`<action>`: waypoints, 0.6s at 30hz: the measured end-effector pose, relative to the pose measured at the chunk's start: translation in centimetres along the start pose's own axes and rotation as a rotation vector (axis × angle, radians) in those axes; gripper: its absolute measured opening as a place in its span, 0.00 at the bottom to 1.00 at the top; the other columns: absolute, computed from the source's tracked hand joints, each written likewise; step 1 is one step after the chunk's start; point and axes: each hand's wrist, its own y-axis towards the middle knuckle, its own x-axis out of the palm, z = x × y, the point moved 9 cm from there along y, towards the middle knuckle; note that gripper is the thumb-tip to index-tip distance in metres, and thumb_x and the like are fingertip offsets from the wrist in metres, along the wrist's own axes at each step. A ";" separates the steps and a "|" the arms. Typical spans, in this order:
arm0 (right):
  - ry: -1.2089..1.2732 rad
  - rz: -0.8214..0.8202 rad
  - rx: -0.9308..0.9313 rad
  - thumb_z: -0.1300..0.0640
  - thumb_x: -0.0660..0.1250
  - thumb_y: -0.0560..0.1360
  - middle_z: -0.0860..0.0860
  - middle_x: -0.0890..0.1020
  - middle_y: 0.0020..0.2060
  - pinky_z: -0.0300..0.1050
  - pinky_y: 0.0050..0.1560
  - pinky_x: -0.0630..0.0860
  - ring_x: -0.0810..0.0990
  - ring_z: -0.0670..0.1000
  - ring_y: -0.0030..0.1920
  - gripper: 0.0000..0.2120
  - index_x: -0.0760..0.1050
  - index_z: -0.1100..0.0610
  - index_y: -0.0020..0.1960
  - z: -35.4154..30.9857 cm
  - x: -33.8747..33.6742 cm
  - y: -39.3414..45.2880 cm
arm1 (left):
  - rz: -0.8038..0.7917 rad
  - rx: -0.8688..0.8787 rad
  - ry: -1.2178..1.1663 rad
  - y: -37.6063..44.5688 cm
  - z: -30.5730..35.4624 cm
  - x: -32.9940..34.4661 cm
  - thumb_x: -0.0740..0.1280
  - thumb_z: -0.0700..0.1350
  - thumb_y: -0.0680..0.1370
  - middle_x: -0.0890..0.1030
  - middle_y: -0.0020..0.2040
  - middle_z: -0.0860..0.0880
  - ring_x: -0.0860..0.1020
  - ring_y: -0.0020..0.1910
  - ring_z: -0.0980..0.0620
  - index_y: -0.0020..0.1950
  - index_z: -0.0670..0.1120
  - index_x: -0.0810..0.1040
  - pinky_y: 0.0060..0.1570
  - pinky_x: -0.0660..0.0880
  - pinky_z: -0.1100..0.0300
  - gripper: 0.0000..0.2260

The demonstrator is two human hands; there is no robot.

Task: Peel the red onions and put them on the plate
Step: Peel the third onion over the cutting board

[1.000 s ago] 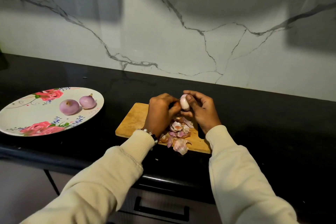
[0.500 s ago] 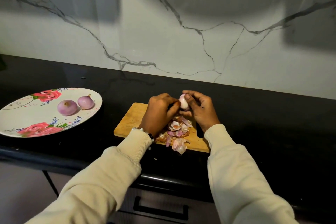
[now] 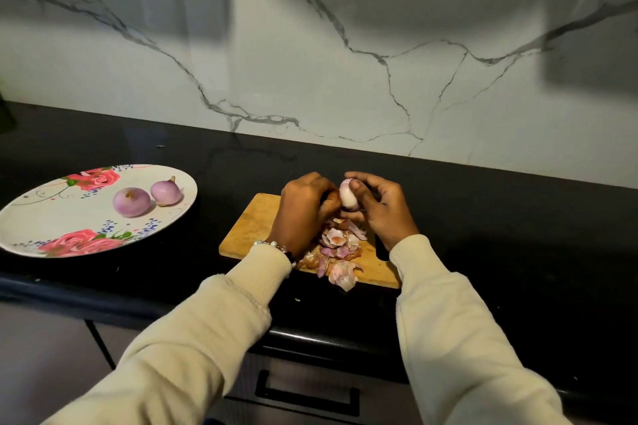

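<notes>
Both hands up over the cutting board (image 3: 253,226), sharing one red onion (image 3: 348,196): right hand (image 3: 378,209) curled round it with the thumb across its pale, mostly bared flank, left hand (image 3: 303,205) with fingers bent in against its near side, apparently picking at the last skin. Exact hold of the left fingertips hidden behind the knuckles.

Likely slip: smooth, moist bulb squeezed between thumbs, liable to pop free and roll off the board onto the dark table (image 3: 500,235) or over its front edge. Also possible: a strip tearing short and leaving a patch of skin, or a good layer pulled away with the peel.

Heap of peels (image 3: 340,245) directly beneath the hands, some hanging over the board's near edge, ready to fall or be dragged by a cuff. Dark object on the board beside the right wrist, unclear what.

Floral plate (image 3: 51,221) well off to the left, two peeled onions (image 3: 132,201) already on it near its right side, bare room beside them. Open table between board and plate, nothing blocking the carry across.
</notes>
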 end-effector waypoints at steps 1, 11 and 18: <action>0.022 0.002 0.010 0.60 0.64 0.81 0.56 0.81 0.55 0.49 0.45 0.84 0.84 0.56 0.53 0.12 0.77 0.62 0.63 0.1 0.1 0.0 | 0.014 -0.018 -0.012 0.0 -0.1 -0.1 0.70 0.40 0.74 0.80 0.38 0.45 0.77 0.36 0.50 0.43 0.40 0.82 0.36 0.76 0.54 0.03; 0.257 0.027 0.065 0.56 0.67 0.77 0.57 0.82 0.49 0.52 0.38 0.85 0.85 0.58 0.45 0.10 0.79 0.60 0.55 -0.2 -0.3 -0.1 | 0.168 -0.163 -0.126 0.1 -1.4 -1.7 0.64 0.35 0.76 0.78 0.45 0.49 0.75 0.41 0.57 0.52 0.41 0.77 0.40 0.70 0.71 0.07; 0.274 0.041 0.109 0.52 0.69 0.72 0.58 0.82 0.50 0.46 0.34 0.84 0.85 0.54 0.40 0.14 0.80 0.60 0.53 -0.1 -0.4 -0.2 | 0.136 -0.172 -0.211 0.1 -1.2 -1.4 0.63 0.39 0.81 0.81 0.44 0.52 0.80 0.41 0.62 0.55 0.43 0.79 0.42 0.75 0.69 0.06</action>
